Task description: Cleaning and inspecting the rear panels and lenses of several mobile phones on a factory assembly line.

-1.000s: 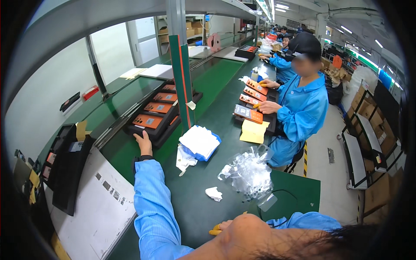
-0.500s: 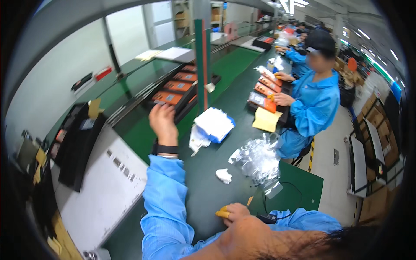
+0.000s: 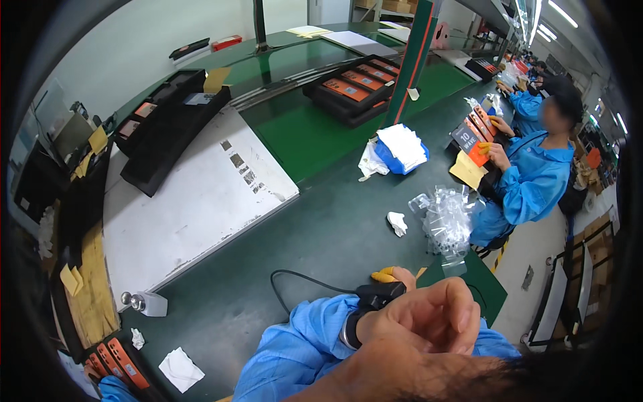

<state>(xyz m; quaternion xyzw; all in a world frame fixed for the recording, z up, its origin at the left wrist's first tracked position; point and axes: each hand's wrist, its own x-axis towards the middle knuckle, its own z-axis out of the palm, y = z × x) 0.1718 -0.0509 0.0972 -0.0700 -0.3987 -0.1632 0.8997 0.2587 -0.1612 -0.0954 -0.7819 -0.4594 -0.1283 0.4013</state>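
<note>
My left hand [image 3: 429,315] is raised close in front of me above the near table edge, its palm side turned up and its fingers curled inward. Whether something small lies inside the curl is hidden. On its wrist are a band and a black box-shaped device [image 3: 382,293] with a thin cable. Behind that wrist, my right hand [image 3: 400,275] shows only a little, at the green tabletop; yellow covers sit on its fingertips and the rest is hidden. Farther out lie a crumpled white tissue [image 3: 397,224] and a heap of clear plastic pieces [image 3: 450,221].
A stack of white sheets on blue wrapping [image 3: 400,149] stands by a green post [image 3: 407,63]. Black trays with orange boxes [image 3: 355,87] lie behind it. At left are a white board [image 3: 201,194], empty black trays [image 3: 177,144] and a pump bottle [image 3: 151,303]. A co-worker [image 3: 536,161] handles orange boxes.
My left hand has come back from beside the black trays to close in front of me, and its fingers have curled. The view has swung left. The co-worker has tilted a box up.
</note>
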